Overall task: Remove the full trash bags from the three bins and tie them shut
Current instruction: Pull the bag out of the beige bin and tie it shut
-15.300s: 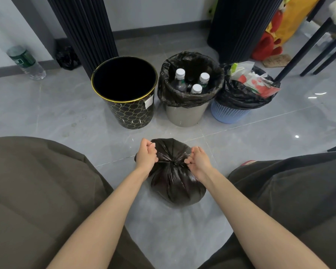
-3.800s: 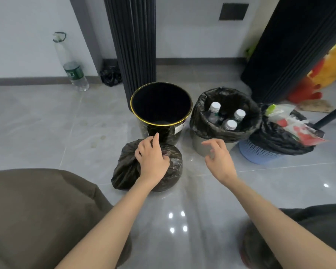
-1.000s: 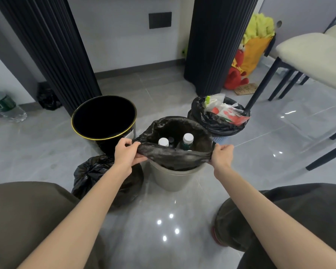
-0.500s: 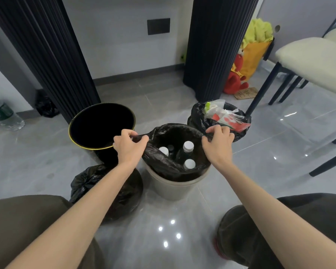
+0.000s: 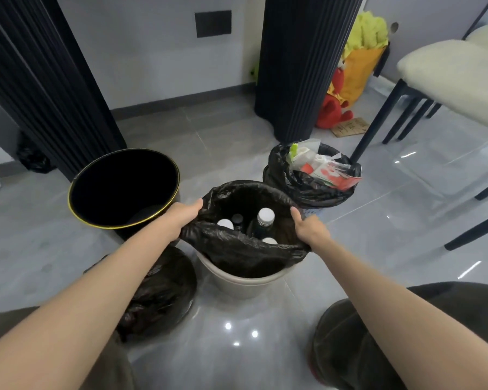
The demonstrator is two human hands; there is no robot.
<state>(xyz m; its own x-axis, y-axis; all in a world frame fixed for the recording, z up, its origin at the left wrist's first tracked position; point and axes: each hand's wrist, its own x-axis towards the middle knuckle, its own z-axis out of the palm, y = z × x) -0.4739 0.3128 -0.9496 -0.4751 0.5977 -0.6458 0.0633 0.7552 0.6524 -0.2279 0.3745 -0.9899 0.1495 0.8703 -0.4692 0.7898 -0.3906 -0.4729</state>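
Over the bin [image 5: 245,284], left hand [image 5: 181,218] and right hand [image 5: 312,230] grip the bag [image 5: 237,249] — rim now seemingly freed.

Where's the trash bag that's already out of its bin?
Head view, lower left: the removed trash bag lies on the floor, partly under the left forearm, in front of the gold-rimmed black bin and beside the beige bin.

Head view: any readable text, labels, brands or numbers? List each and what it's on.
Nothing here is legible.
cardboard scrap beside the plush toy: dark marks, too blurred to read.
wrappers in the right bag: red-and-white print, too small to read.
bottles in the middle bag: only caps show, no labels in view.
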